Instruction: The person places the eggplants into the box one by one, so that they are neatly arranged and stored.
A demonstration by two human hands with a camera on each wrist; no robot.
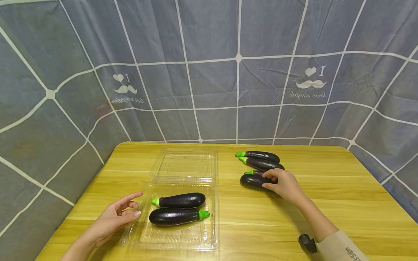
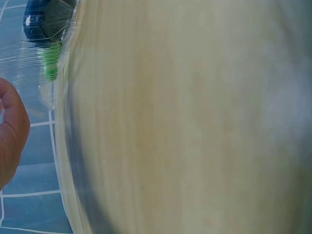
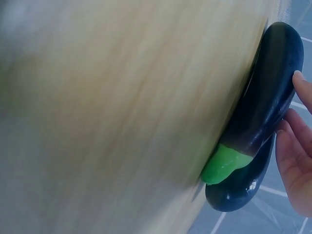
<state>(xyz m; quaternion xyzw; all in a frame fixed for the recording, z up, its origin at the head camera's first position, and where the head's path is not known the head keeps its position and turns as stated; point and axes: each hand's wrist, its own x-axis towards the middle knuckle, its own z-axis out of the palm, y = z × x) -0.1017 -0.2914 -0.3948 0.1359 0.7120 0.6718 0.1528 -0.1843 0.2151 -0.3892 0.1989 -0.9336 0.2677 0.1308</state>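
My right hand (image 1: 283,185) is at the nearest eggplant (image 1: 250,182) of the group on the right, thumb on its near side and fingertips over its far side. In the right wrist view this dark eggplant (image 3: 270,92) shows its green stem end, with another eggplant (image 3: 239,192) behind it. My left hand (image 1: 115,219) hovers at the left rim of a clear plastic clamshell box (image 1: 176,237), index finger extended, holding nothing. Two eggplants lie in the box's base: the upper eggplant (image 1: 183,200) has its stem to the left, the lower eggplant (image 1: 174,216) to the right.
The box's clear lid (image 1: 183,168) lies folded back behind its base. Behind the gripped eggplant lie more eggplants, including the farthest eggplant (image 1: 262,156). A black object (image 1: 307,243) is by the right sleeve. A grey checked curtain (image 1: 215,83) surrounds the wooden table (image 1: 326,181).
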